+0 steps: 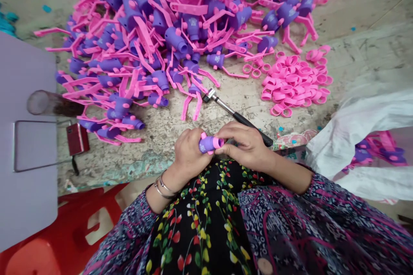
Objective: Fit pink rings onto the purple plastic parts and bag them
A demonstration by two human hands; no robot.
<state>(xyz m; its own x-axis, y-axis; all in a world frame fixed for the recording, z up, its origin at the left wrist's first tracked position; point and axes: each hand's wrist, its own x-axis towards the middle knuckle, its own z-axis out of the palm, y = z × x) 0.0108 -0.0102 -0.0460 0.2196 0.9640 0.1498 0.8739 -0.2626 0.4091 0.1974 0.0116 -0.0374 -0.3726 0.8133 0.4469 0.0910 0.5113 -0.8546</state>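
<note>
Close to my body, a purple plastic tube-shaped part [205,144] with pink side knobs lies sideways in my left hand [191,151], whose fingers are wrapped round it. A pink ring [218,142] sits at the part's right end. The thumb and fingers of my right hand [247,146] pinch that ring. Just beyond my hands, a hammer [234,114] with a black handle lies slantwise on the worn table [174,114]. Farther off is a big heap of purple parts [176,39] with long pink arms.
Many loose pink rings [295,79] are piled right of the heap. A white sack [342,137] at the right holds more purple and pink parts. At the left are a glass [41,102], a dark red box [77,139], a pale panel [27,146] and a red chair [64,236].
</note>
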